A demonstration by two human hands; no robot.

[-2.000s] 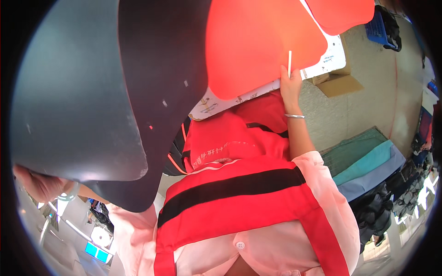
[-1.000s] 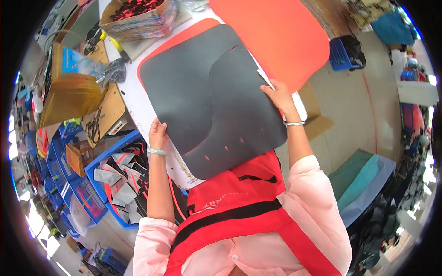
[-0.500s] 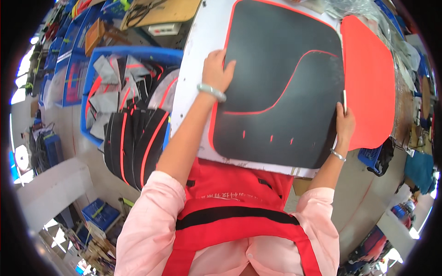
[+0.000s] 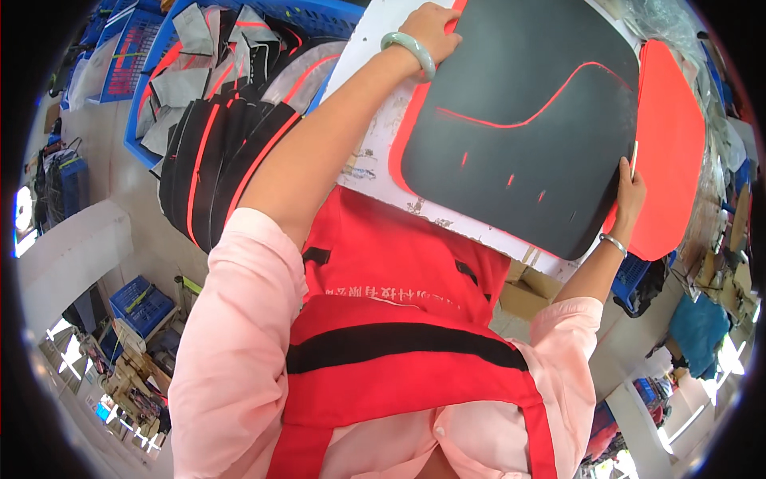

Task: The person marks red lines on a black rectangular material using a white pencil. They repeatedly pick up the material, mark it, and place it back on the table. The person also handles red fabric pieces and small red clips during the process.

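Note:
A black template panel (image 4: 527,152), with a curved slot and several short slits showing red, lies over a red sheet (image 4: 405,152) on a white board (image 4: 383,104). My left hand (image 4: 431,36) is closed at the upper left edge of the panel, thumb and fingers bent over the rim; the fingertips are partly hidden. Along the panel's right edge, my right hand (image 4: 630,191) grips a slim white pen-like stick (image 4: 634,160), held upright against the edge. Another red sheet (image 4: 670,160) extends to the right, beyond the panel.
To the left, a blue crate (image 4: 140,132) holds grey and black cut pieces with red trim (image 4: 191,160), some hanging over its side. Clear plastic wrap (image 4: 662,28) lies at the far right. An open cardboard box (image 4: 531,291) sits below the board's front edge.
The view has turned and shifted, so the board appears tilted and farther up right. My left hand is farther up the panel's left edge, its thumb drawn closer to the fingers.

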